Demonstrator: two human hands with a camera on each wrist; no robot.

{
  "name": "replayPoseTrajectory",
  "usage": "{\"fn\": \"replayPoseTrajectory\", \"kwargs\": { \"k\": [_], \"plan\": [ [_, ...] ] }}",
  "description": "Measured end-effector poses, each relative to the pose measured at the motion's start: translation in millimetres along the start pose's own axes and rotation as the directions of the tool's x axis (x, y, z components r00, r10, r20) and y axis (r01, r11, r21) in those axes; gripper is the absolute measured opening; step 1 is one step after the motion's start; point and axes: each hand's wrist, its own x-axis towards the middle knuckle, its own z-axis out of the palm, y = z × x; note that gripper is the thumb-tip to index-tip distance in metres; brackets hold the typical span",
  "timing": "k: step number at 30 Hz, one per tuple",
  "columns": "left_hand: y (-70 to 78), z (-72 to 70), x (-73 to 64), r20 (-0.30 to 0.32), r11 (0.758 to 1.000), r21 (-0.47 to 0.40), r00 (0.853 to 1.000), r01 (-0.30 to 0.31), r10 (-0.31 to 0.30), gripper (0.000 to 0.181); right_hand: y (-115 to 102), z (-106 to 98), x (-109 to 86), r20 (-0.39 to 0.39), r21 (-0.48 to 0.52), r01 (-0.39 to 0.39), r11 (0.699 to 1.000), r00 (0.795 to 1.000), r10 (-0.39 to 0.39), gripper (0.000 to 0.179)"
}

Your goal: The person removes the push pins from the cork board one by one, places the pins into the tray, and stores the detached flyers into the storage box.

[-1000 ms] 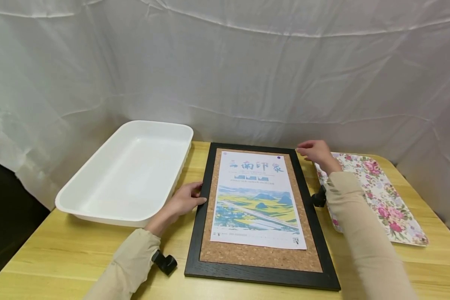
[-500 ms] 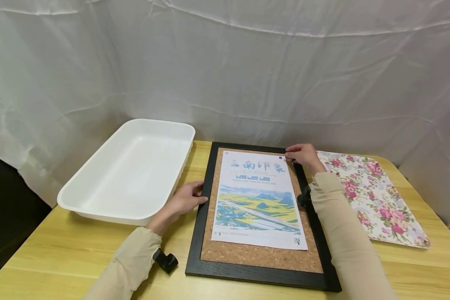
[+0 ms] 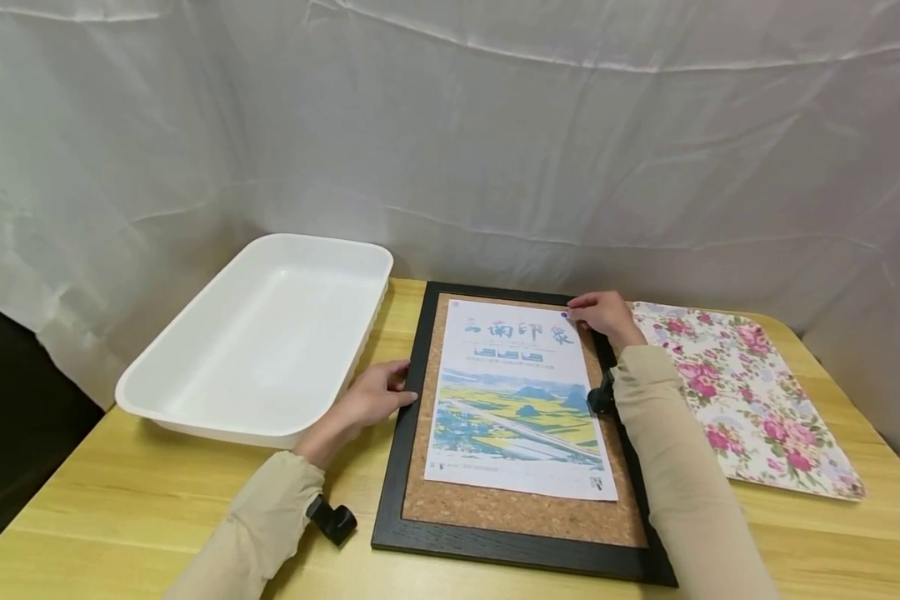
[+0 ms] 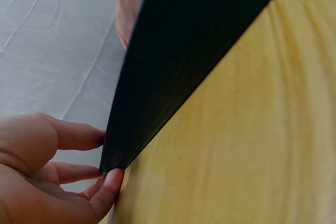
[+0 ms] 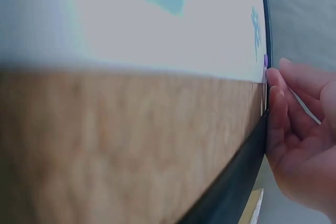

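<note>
A black-framed corkboard [image 3: 525, 512] lies flat on the table with a printed landscape poster [image 3: 521, 367] on it. Small pins sit at the poster's top corners: a pale one [image 3: 455, 304] on the left, a purple one [image 3: 565, 315] on the right. My left hand [image 3: 372, 396] touches the left frame edge; in the left wrist view its fingertips [image 4: 113, 178] rest along the black side. My right hand [image 3: 606, 315] reaches over the top right of the frame. Its bent fingers are right beside the purple pin, which still shows uncovered in the right wrist view.
A deep white plastic tray [image 3: 255, 433] stands at the left, close to my left wrist. To the right, partly behind my right sleeve, lies a floral-patterned panel [image 3: 780, 400]. A pale fabric curtain [image 3: 450, 142] hangs behind the wooden table [image 3: 150, 500].
My right hand has come leftward from beyond the frame's right edge to the purple pin at the poster's corner. My left hand stays on the left edge.
</note>
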Motion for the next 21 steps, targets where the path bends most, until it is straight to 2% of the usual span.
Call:
{"fn": "replayPoseTrajectory", "kwargs": {
  "k": [9, 14, 21],
  "plan": [
    [-0.5, -0.3, 0.8, 0.006, 1.000, 0.011, 1.000, -0.004, 0.004, 0.054, -4.0, 2.9, -2.6, -0.001, 0.051, 0.020, 0.998, 1.000, -0.020, 0.027],
    [0.6, -1.6, 0.3, 0.006, 1.000, 0.016, 1.000, -0.005, 0.005, 0.055, -5.1, 5.3, -0.8, -0.028, 0.012, 0.022, 1.000, 0.999, -0.022, 0.024],
    [-1.3, 0.0, 1.2, 0.005, 1.000, 0.025, 1.000, -0.013, 0.012, 0.054, -10.0, 9.1, -1.9, -0.045, -0.061, -0.017, 0.998, 0.999, 0.014, 0.021]
  ]
}}
